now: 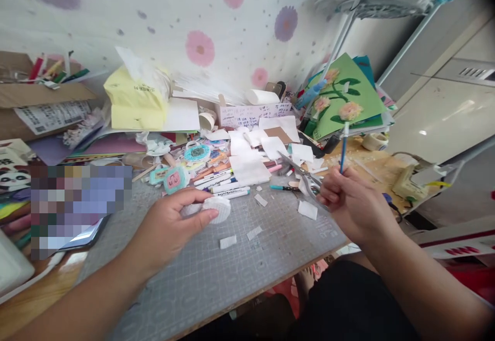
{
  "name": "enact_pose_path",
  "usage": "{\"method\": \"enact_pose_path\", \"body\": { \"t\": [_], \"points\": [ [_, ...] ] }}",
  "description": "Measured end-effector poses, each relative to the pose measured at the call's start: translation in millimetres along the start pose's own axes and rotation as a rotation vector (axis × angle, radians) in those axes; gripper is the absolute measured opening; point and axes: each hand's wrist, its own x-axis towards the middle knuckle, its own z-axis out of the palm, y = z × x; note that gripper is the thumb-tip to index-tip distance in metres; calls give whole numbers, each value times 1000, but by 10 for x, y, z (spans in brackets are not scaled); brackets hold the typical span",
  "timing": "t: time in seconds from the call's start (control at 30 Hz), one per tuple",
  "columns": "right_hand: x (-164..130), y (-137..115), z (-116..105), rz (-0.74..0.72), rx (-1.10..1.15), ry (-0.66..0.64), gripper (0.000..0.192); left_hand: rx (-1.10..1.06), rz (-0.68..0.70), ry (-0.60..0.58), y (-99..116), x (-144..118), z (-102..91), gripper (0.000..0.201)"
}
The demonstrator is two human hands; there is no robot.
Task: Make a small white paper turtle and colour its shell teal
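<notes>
My left hand [176, 217] pinches a white rounded wad of quilted paper [219, 210] between thumb and fingers, just above the mat. Off to the right, my right hand [353, 199] is closed round a slim blue pen [344, 148], which stands upright with its pale end on top. Right behind that hand lie metal scissors [299, 168] with light handles; whether the fingers touch them I cannot tell. Small cut pieces of white paper [228, 242] are scattered on the grey cutting mat [185, 284]. Larger white paper squares [249, 170] are heaped farther back.
Several markers [230, 192] and decorated round pieces [197, 152] crowd the mat's back. A yellow tissue pack [137, 99], a cardboard box [42, 104] and a lit device [83, 238] stand left. A green flower card [348, 96] and a glue gun [412, 178] are at right.
</notes>
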Motion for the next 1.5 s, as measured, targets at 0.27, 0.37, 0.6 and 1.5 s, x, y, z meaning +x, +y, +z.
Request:
{"method": "enact_pose_path", "body": {
  "t": [0.27,0.37,0.6,1.5],
  "points": [
    [-476,242,445,204,-90,-378,28,-12,40,-37,36,2,-11,26],
    [-476,287,515,29,-496,-506,16,-9,77,-27,35,5,-14,24],
    [-375,321,569,-172,-891,-493,11,-19,50,31,36,14,-36,26],
    [-357,-123,700,298,256,-530,17,-120,272,-334,153,-101,2,15]
  ]
}}
